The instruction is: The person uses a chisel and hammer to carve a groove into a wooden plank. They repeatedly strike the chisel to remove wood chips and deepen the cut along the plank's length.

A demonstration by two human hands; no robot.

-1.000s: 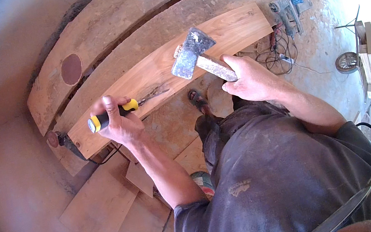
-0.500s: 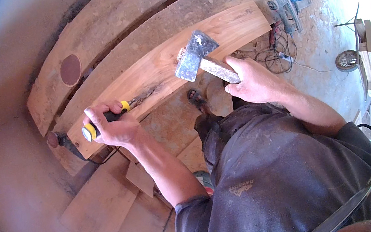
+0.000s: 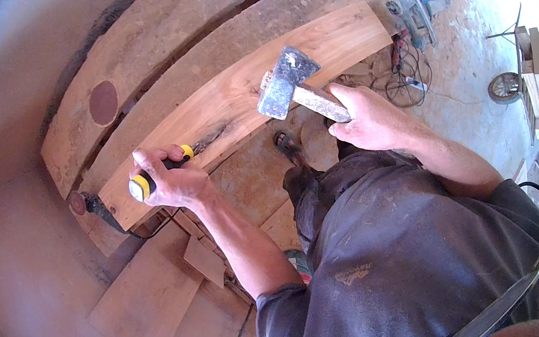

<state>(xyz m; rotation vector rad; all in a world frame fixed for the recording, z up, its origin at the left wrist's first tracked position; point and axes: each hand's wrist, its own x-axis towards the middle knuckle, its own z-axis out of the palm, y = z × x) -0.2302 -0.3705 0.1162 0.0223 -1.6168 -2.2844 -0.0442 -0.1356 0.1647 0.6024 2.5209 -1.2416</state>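
Observation:
My left hand (image 3: pixel 178 182) is wrapped round the black-and-yellow handle of a chisel (image 3: pixel 140 188). The chisel lies low over a pale wooden plank (image 3: pixel 340 37), its front end at a dark, rough hollow (image 3: pixel 214 137) near the plank's near edge. I cannot make out its tip in the wood. In my right hand (image 3: pixel 368 117) is the short wooden handle of a hammer with a worn, blocky metal head. That hammer (image 3: pixel 289 81) hangs above the plank, to the right of the hollow and apart from the chisel.
Two thick, dusty slabs (image 3: pixel 241 32) lie beyond the plank. A round sanding disc (image 3: pixel 103 103) rests on the left one. Past the plank's left end sits a sander-like tool (image 3: pixel 96 208). Power tools (image 3: pixel 413 15) and tangled cables (image 3: pixel 403 80) lie at right; board offcuts (image 3: pixel 146 304) lie lower left.
My left hand has shifted slightly right with the chisel, whose butt end now faces up more. The hammer and my right hand have barely moved.

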